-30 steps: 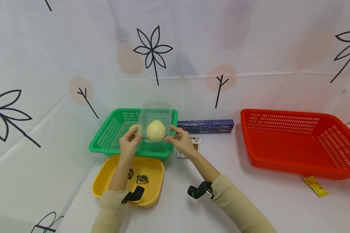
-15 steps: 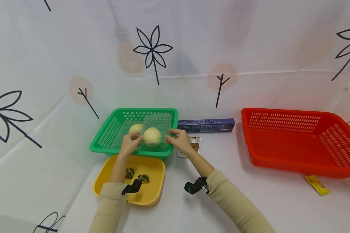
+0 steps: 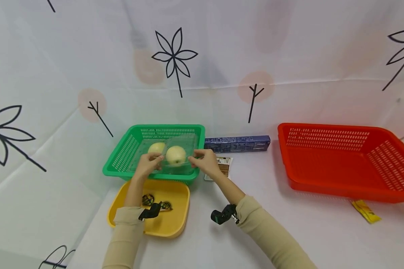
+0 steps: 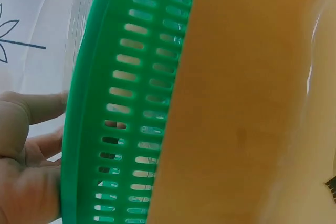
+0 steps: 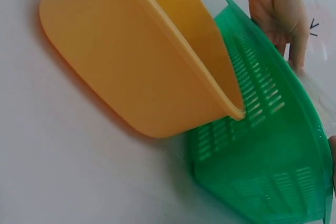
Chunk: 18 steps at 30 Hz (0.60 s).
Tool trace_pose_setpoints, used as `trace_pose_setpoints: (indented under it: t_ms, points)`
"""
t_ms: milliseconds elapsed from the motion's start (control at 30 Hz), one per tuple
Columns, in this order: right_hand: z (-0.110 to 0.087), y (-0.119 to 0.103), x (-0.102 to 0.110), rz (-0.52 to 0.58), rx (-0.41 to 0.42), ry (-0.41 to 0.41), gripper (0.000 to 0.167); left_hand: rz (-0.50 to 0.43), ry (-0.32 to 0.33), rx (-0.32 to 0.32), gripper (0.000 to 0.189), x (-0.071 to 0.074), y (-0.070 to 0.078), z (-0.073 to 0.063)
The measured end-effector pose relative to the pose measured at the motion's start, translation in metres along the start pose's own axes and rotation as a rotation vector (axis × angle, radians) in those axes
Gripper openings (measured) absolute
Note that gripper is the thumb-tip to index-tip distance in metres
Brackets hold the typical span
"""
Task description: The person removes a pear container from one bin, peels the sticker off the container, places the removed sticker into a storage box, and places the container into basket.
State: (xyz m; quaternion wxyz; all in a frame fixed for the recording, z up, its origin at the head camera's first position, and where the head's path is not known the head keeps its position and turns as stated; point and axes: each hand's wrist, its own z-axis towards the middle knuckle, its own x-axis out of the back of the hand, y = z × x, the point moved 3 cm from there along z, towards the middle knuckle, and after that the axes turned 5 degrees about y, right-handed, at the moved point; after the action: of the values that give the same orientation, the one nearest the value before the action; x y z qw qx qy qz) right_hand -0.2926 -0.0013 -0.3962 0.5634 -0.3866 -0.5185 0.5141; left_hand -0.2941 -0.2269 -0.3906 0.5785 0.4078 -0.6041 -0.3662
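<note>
A clear plastic box point(image 3: 185, 141) lies inside the green basket point(image 3: 119, 172), at its right side. One pale yellow-green round fruit point(image 3: 176, 155) shows within the box's outline. My left hand point(image 3: 148, 164) pinches the box's left edge between thumb and fingers. At the opposite edge, my right hand point(image 3: 206, 162) pinches it too. Left of it, a second pale fruit point(image 3: 156, 148) appears in another clear box, partly hidden by my left hand. In the left wrist view, the basket wall point(image 4: 126, 93) hides my fingertips. Only a bit of my right fingers point(image 5: 333, 156) shows in the right wrist view.
A yellow tub point(image 3: 175, 220) with dark-printed pieces inside stands before the basket, under my left forearm. A long blue box point(image 3: 237, 144) and a flat card-like packet point(image 3: 225, 166) lie to the right. Farther right are a red basket point(image 3: 323, 188) and a small yellow sachet point(image 3: 366, 212).
Both hands have lowered the clear box from a raised, tilted position into the green basket, and it now lies flatter. The second fruit has become more visible.
</note>
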Motion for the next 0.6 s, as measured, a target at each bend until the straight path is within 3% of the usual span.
trace_pose_setpoints:
  t_ms: [267, 600]
  points:
    - [-0.0041, -0.0013, -0.0035, -0.001, 0.034, 0.05, 0.038, -0.06, -0.1, 0.056, 0.046, 0.0022, -0.0014, 0.0051]
    - [0.0016, -0.0017, -0.0071, -0.032, -0.028, -0.006, 0.041, 0.022, -0.076, 0.097, 0.044, -0.0004, 0.0002, 0.0062]
